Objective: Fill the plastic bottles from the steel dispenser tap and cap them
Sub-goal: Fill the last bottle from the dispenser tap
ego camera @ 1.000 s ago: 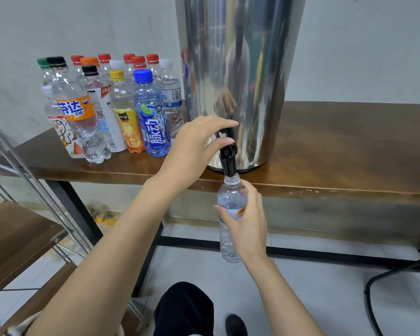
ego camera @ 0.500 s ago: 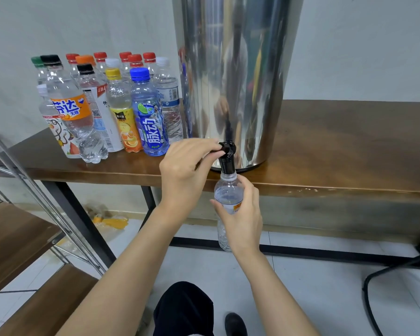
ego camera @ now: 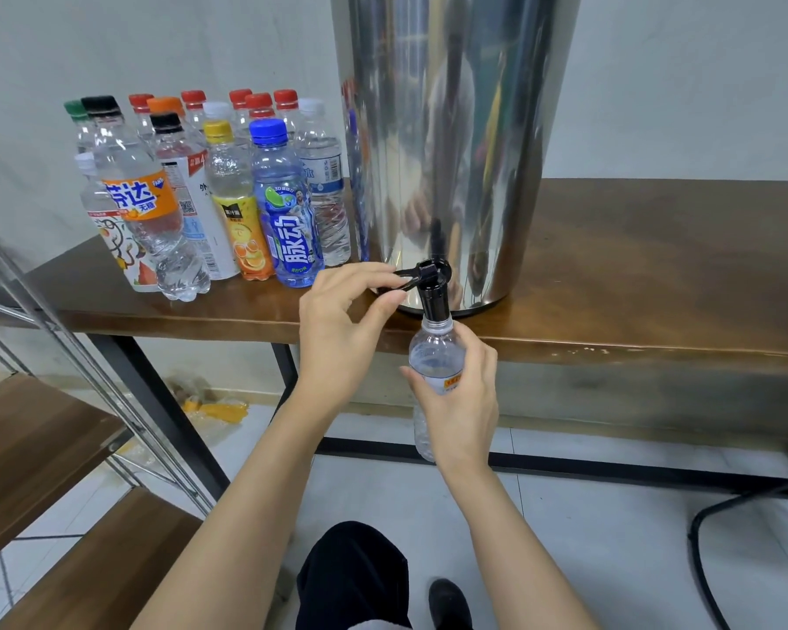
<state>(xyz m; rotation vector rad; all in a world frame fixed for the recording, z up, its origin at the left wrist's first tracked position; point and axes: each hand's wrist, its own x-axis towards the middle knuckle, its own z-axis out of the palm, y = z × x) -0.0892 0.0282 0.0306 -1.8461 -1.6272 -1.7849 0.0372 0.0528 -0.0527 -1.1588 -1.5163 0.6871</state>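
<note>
- Head view: the left hand [ego camera: 342,329] is pinching the black tap lever [ego camera: 403,283] between thumb and forefinger. A second ago it was lying over the top of the tap [ego camera: 434,291]; the lever is now pointing sideways toward that hand.
- The right hand [ego camera: 462,402] is still curling round the clear plastic bottle [ego camera: 435,352], holding its open mouth at the spout, just below and to the right of the left hand.
- The steel dispenser [ego camera: 451,152] is standing on the bench [ego camera: 656,266] just beyond both hands.
- Capped bottles [ego camera: 228,197] are standing beyond the left hand, off to its left.
</note>
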